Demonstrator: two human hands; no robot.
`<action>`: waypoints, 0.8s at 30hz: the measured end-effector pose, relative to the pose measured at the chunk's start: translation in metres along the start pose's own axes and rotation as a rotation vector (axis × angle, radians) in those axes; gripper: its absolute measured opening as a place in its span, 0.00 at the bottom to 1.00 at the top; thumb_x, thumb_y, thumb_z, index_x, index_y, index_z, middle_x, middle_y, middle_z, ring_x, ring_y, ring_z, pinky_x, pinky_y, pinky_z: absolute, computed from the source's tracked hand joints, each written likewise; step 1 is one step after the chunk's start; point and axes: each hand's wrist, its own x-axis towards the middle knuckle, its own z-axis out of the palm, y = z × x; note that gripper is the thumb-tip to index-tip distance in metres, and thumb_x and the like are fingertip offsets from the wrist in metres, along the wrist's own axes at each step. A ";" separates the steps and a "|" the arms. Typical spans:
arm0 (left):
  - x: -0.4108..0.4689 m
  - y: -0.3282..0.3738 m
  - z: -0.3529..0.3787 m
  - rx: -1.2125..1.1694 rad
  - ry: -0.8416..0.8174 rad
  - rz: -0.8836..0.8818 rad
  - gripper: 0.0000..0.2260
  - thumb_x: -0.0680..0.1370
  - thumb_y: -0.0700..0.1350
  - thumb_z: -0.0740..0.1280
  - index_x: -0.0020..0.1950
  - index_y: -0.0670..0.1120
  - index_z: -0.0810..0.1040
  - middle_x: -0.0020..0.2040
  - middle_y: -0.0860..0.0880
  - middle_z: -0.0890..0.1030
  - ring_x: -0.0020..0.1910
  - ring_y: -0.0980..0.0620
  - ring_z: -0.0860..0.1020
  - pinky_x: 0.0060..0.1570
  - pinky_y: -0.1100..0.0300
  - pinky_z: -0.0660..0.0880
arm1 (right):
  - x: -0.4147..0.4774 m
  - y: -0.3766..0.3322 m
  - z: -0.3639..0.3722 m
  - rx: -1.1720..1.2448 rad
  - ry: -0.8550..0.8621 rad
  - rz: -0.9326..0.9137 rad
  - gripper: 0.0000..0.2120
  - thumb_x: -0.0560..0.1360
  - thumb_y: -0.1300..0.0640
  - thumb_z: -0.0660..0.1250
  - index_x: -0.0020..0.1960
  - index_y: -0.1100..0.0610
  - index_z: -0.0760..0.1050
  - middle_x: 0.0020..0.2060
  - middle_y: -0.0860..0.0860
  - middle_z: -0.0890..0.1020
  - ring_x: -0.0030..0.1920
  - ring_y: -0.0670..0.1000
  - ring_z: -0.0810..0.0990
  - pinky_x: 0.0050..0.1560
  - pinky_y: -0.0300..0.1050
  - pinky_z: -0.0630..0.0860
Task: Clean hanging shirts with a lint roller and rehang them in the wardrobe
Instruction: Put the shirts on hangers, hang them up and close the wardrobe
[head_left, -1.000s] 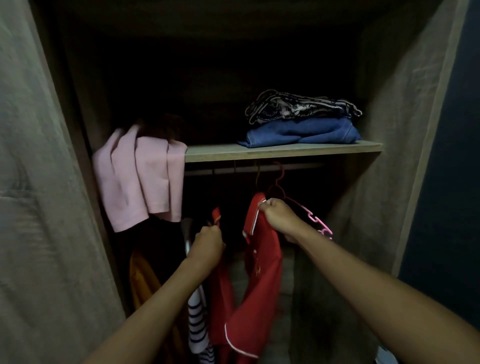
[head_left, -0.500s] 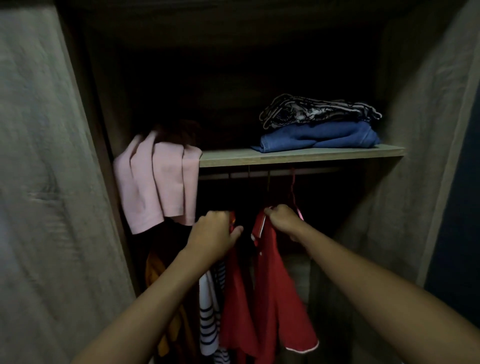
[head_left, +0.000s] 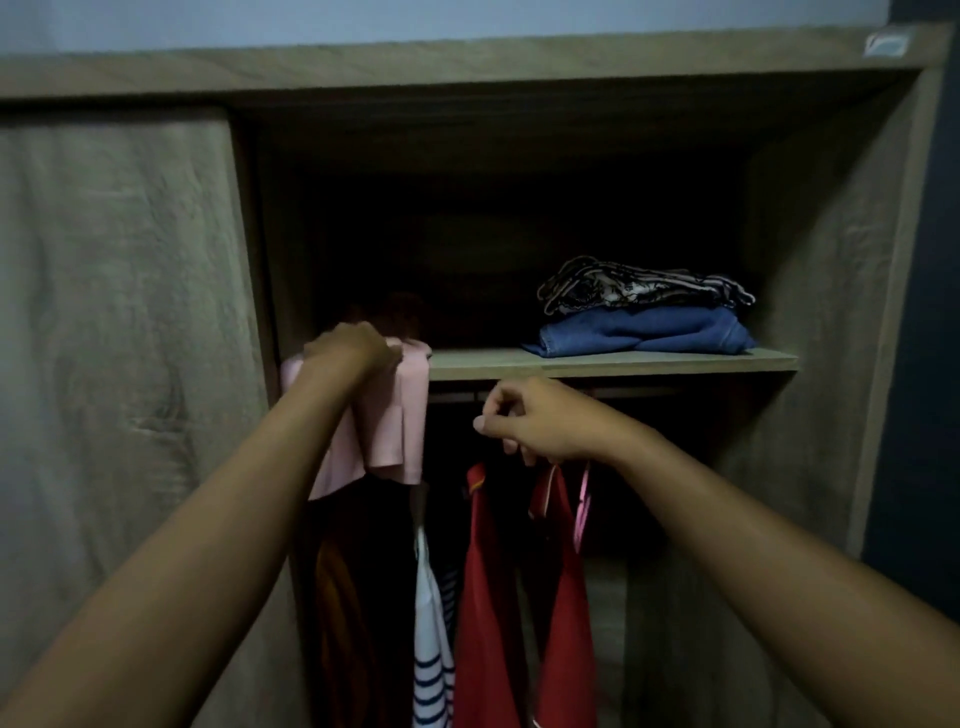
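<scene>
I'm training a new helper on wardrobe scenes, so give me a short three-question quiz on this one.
1. True or false: the left hand is on the pink cloth.
2. What lies under the patterned cloth on the shelf? A) jeans B) a towel C) a lint roller
3. Fill in: the shirt on the hanger that the right hand holds is ___.
Key: 1 true; 2 A; 3 red.
</scene>
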 end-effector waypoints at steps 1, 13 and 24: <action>-0.001 0.000 -0.002 -0.007 0.023 0.018 0.26 0.80 0.60 0.61 0.68 0.41 0.74 0.67 0.37 0.75 0.64 0.36 0.74 0.61 0.48 0.71 | 0.001 -0.010 -0.003 0.021 0.037 -0.027 0.11 0.77 0.45 0.68 0.50 0.52 0.75 0.34 0.52 0.83 0.27 0.48 0.79 0.26 0.41 0.72; -0.127 -0.022 -0.008 0.067 0.344 0.661 0.07 0.77 0.48 0.66 0.42 0.46 0.79 0.44 0.41 0.82 0.47 0.37 0.79 0.37 0.52 0.66 | 0.039 -0.075 -0.024 0.006 0.506 -0.028 0.17 0.73 0.43 0.70 0.51 0.55 0.73 0.44 0.50 0.80 0.45 0.52 0.79 0.42 0.42 0.68; -0.203 -0.033 -0.008 0.079 0.163 0.919 0.11 0.75 0.48 0.68 0.35 0.49 0.70 0.36 0.46 0.80 0.42 0.43 0.77 0.36 0.53 0.69 | 0.062 -0.092 -0.004 -0.147 0.323 0.289 0.64 0.61 0.26 0.70 0.80 0.52 0.37 0.76 0.63 0.62 0.70 0.66 0.69 0.67 0.60 0.72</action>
